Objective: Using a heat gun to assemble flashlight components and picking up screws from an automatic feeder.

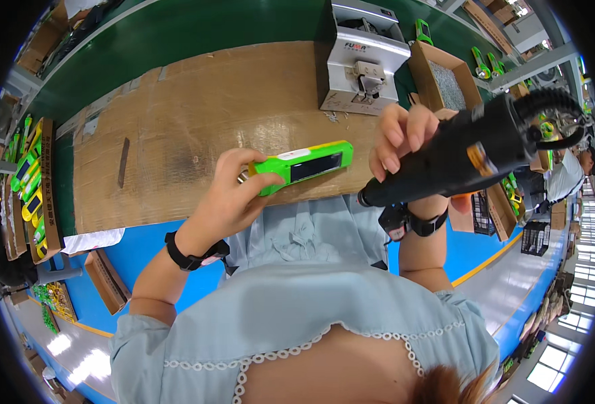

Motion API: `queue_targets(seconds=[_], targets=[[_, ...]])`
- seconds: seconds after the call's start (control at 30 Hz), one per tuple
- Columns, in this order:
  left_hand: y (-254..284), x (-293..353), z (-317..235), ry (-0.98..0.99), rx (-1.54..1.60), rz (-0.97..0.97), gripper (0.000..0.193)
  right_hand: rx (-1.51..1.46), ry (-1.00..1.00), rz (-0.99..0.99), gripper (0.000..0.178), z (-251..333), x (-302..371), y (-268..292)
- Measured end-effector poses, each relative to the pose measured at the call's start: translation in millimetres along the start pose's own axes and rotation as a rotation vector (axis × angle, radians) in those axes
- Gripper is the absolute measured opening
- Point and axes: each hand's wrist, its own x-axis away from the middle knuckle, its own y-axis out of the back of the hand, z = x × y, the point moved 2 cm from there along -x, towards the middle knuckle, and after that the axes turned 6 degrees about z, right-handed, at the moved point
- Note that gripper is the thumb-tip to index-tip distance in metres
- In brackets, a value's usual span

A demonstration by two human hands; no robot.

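Observation:
My left hand [233, 188] is closed round one end of a green handheld device [316, 163] with a dark screen and a yellow edge. A metal part shows at its gripped end. The device is tilted slightly, over the near part of the cardboard sheet. My right hand [400, 138] curls its fingers round a black electric screwdriver [446, 158] with a cable at its back end. Its tip points left and down, apart from the device. The screwdriver hides the palm.
A metal screw feeder [363, 57] stands at the back of the cardboard sheet [196, 114]. Right of it is a cardboard box of small metal parts [449, 84]. More green devices fill a box [51, 182] at the far left. A person [570, 175] is at the far right.

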Motion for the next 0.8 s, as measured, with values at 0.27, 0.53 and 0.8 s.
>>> queue_targets(seconds=[0.27, 0.53, 0.8], targets=[[-12.3, -7.2, 6.8, 0.296, 0.086, 0.104, 0.046, 0.538, 0.128, -0.368, 0.067, 8.1, -12.0, -5.8], [-30.2, -14.3, 4.3, 0.250, -0.096, 0.101, 0.049, 0.550, 0.142, -0.367, 0.061, -36.1, -53.0, -14.2], [-34.5, -11.7, 1.6, 0.277, -0.087, 0.029, 0.051, 0.473, 0.075, -0.301, 0.058, -58.3, -62.3, -9.2]])
